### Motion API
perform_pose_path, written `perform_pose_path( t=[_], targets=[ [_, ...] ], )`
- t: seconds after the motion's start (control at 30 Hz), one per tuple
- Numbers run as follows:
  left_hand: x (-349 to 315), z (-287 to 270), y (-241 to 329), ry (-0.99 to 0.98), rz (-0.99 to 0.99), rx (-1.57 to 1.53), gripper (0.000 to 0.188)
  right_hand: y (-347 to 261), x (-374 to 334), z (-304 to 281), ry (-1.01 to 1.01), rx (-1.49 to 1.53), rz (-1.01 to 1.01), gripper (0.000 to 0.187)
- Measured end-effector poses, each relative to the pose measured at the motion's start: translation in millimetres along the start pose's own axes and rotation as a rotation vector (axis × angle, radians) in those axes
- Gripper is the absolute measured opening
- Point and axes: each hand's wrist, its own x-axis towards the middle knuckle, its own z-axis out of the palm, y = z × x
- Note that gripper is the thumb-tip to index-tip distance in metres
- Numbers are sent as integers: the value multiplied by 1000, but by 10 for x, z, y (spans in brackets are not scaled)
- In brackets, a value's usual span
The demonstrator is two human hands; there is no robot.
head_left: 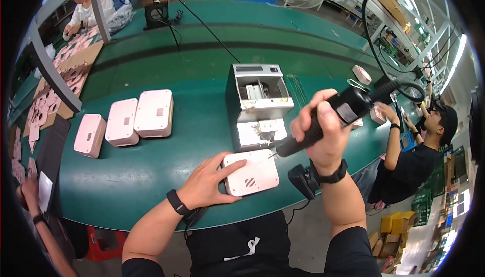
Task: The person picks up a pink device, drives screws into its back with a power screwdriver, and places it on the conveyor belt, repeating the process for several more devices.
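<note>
A pale pink plastic box with rounded corners lies on the green table in front of me, its slotted vent and corner holes facing up. My left hand grips its left side, thumb at the near edge and fingers over the top. In my right hand is a black electric screwdriver, held tilted with its cable running up from the back end. Its thin bit points down at the box's far right part; whether it touches a screw I cannot tell. Right behind the box stands a grey-black screw feeder.
Three similar pink boxes stand on the table to the left. A metal post and cardboard with pink parts are farther left. Co-workers sit at far left and right. A black cable hangs at upper right.
</note>
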Motion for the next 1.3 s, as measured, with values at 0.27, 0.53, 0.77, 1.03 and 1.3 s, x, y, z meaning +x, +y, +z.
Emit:
perform_pose_path(
  t=[0.27,0.53,0.77,1.03,1.3],
  targets=[
    [18,1,21,-7,-41,-6,90,-202,-556,-260,0,59,6,32],
    [2,33,58,-29,-77,11,92,-94,-711,-289,-33,34,21,39],
    [21,27,54,-27,-88,-1,92,-45,-728,-281,-43,56,70,43],
    [55,3,37,-27,-70,-10,92,-37,-690,-283,-141,82,97,47],
    [4,-20,40,-27,-35,-1,91,-126,-355,-256,-207,189,9,41]
  ],
)
